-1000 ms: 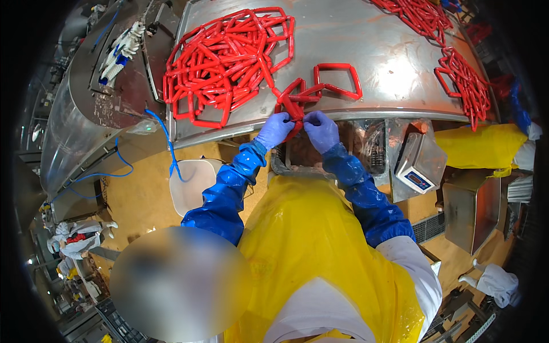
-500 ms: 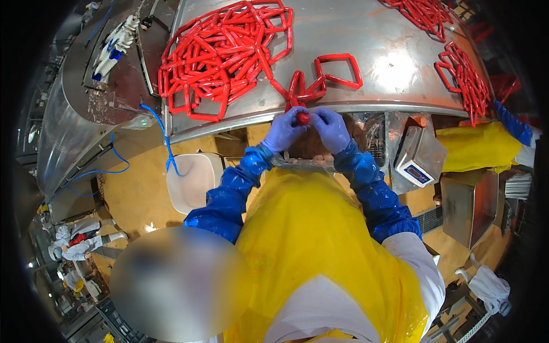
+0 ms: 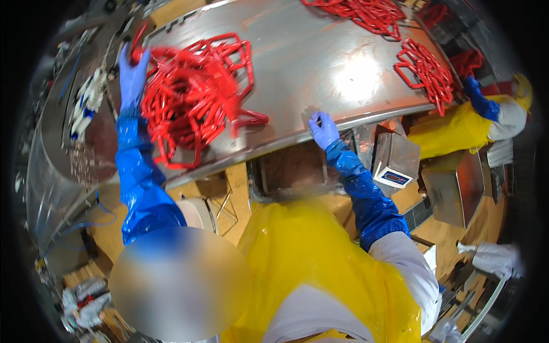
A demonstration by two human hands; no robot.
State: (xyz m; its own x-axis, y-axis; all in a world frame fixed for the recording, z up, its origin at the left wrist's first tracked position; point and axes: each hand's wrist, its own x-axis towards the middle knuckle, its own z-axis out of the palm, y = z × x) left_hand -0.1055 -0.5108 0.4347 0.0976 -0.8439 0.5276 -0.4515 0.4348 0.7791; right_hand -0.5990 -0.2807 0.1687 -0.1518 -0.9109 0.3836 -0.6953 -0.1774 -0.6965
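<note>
Glossy red sausages in linked strings form a heap (image 3: 189,108) on the left part of the steel table, partly smeared by motion. At the heap's far left end, my left hand (image 3: 133,74) in a purple glove reaches out with its fingers closed around a red sausage (image 3: 137,54). My right hand (image 3: 325,131), also gloved in purple, is at the table's near edge. Its fingers curl in toward the thumb, with nothing visible in them. Blue sleeves cover both forearms.
The steel table (image 3: 274,63) bears more sausage strings (image 3: 426,74) at right and another heap (image 3: 366,17) at the far side. A scale (image 3: 396,163) stands right of a tray (image 3: 291,171). A machine (image 3: 86,131) borders the left. A co-worker in a yellow apron (image 3: 446,134) works at right.
My hands have parted from the table's near edge: the left moved far left to the heap, the right slightly right. The loose string near them has shifted left toward the heap. The view has turned.
</note>
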